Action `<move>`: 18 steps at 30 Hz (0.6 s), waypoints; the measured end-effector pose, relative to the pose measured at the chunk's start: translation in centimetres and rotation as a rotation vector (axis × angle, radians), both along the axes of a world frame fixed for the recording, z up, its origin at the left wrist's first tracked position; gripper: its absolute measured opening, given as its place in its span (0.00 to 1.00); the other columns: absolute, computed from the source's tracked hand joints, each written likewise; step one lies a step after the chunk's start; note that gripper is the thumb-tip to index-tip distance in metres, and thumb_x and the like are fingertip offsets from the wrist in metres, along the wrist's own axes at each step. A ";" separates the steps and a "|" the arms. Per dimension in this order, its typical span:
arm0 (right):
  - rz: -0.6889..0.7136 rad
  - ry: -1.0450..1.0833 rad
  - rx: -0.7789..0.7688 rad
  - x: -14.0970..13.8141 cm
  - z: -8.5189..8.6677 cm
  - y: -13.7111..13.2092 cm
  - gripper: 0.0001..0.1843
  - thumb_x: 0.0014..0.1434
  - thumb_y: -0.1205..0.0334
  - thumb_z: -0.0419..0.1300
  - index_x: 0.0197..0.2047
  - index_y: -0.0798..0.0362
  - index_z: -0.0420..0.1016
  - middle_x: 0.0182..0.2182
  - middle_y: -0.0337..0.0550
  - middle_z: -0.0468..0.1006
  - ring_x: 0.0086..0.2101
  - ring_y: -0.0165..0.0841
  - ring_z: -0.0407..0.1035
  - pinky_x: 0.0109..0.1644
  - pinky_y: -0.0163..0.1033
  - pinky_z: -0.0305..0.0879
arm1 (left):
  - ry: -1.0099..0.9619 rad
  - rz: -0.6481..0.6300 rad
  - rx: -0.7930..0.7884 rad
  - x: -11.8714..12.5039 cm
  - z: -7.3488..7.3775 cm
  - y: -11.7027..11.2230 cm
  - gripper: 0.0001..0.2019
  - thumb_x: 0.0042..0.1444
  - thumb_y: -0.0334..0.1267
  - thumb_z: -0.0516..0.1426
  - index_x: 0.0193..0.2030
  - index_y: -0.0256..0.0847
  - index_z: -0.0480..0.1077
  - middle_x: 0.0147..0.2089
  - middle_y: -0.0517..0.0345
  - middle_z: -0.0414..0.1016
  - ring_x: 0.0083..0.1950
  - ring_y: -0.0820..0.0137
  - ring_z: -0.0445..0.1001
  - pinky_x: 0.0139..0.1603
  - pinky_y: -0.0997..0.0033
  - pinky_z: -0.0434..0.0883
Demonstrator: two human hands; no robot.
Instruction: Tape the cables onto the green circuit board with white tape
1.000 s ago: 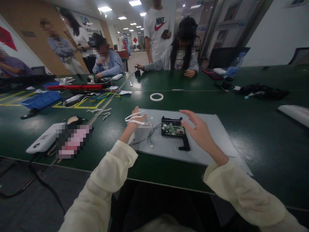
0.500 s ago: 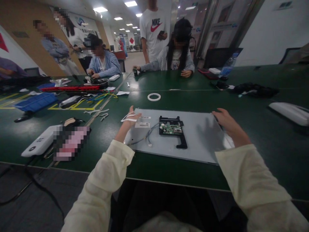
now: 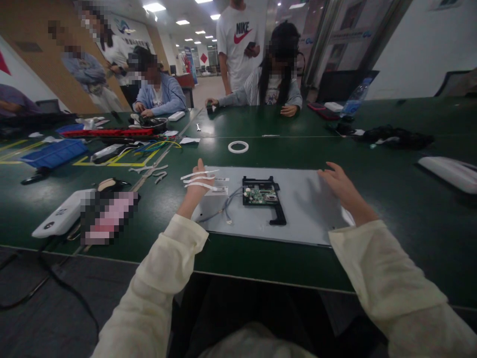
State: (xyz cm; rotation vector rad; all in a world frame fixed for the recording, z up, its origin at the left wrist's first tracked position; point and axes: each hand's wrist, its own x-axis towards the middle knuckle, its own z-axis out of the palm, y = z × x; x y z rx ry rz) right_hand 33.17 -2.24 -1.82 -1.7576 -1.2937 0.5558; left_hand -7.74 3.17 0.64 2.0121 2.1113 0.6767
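A grey panel (image 3: 305, 209) lies flat on the green table (image 3: 410, 214) in front of me. On it sits a black bracket with a green circuit board (image 3: 261, 195), and thin cables (image 3: 223, 209) trail from it to the left. My left hand (image 3: 196, 186) rests at the panel's left edge with white strips of tape stuck across its fingers. My right hand (image 3: 341, 186) lies on the panel's right part, fingers stretched out flat, holding nothing.
A white tape ring (image 3: 238, 146) lies beyond the panel. At left are a white device (image 3: 59, 219), pliers (image 3: 151, 171), coloured wires (image 3: 160, 146) and a blue tray (image 3: 55, 152). A white object (image 3: 449, 174) lies at right. Other people sit and stand at the far side.
My right hand swung from above the circuit board out to the panel's right side and settled flat there. My left hand stayed at the left edge with the tape strips.
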 end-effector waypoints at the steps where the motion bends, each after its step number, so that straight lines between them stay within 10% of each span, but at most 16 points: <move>1: -0.001 0.007 -0.011 -0.2 0.0 0.1 0.38 0.54 0.42 0.52 0.63 0.50 0.50 0.56 0.58 0.61 0.51 0.44 0.63 0.54 0.50 0.59 | 0.020 0.006 0.008 0.1 -0.1 -0.2 0.38 0.54 0.40 0.55 0.66 0.25 0.42 0.60 0.28 0.57 0.57 0.52 0.66 0.54 0.59 0.65; 9: 0.083 -0.446 0.135 -3.1 0.5 -0.2 0.38 0.52 0.45 0.54 0.61 0.60 0.57 0.56 0.59 0.61 0.57 0.49 0.55 0.60 0.54 0.50 | 0.054 -0.128 0.238 1.1 -1.1 -0.3 0.32 0.53 0.42 0.54 0.62 0.30 0.51 0.61 0.34 0.57 0.62 0.51 0.58 0.59 0.53 0.60; 18: 0.677 -0.474 0.170 -10.7 1.5 -2.0 0.44 0.53 0.40 0.55 0.66 0.48 0.44 0.64 0.48 0.48 0.62 0.42 0.43 0.64 0.51 0.45 | -0.165 -0.243 0.426 0.9 -1.5 0.8 0.27 0.53 0.41 0.53 0.58 0.31 0.56 0.55 0.36 0.63 0.59 0.54 0.62 0.56 0.52 0.64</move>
